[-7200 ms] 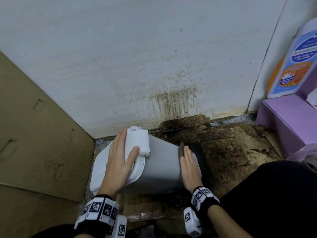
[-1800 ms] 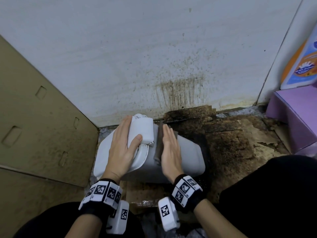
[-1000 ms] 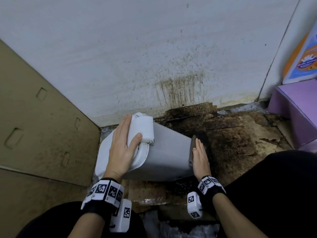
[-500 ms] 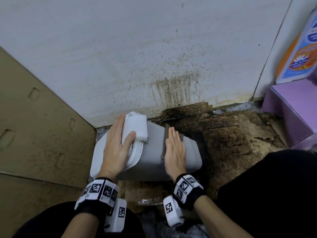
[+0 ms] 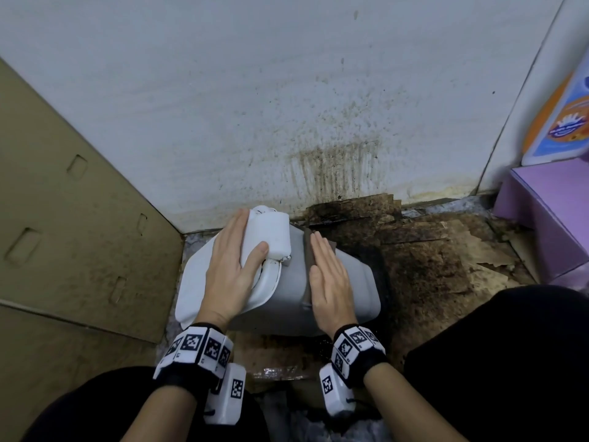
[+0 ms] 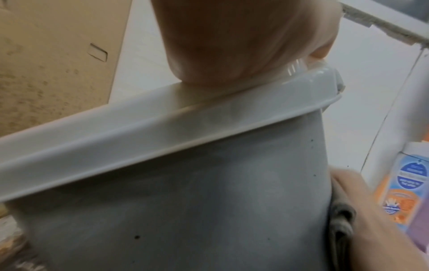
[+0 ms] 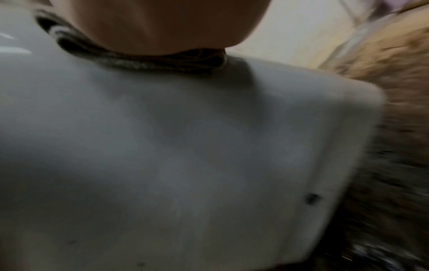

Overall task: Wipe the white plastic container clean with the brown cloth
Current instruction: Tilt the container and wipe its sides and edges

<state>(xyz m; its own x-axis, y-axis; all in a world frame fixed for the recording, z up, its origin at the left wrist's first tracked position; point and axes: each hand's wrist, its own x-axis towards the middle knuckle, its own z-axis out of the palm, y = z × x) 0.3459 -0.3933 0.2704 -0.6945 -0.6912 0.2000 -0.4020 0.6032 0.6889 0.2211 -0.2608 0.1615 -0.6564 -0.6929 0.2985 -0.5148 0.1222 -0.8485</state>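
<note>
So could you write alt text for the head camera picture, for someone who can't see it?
A person's right hand presses a brown cloth flat against a white plastic container lying on its side on a stained floor, while the left hand grips its lid end. A cardboard box stands to the left, below a spattered white wall.

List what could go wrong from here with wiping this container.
1. The container lies on badly stained cardboard; rolling it could dirty the wiped side again.
2. Dark specks remain on its lower side, easy to miss from above.
3. The right hand presses the brown cloth flat rather than gripping it, so it may slip out.
</note>
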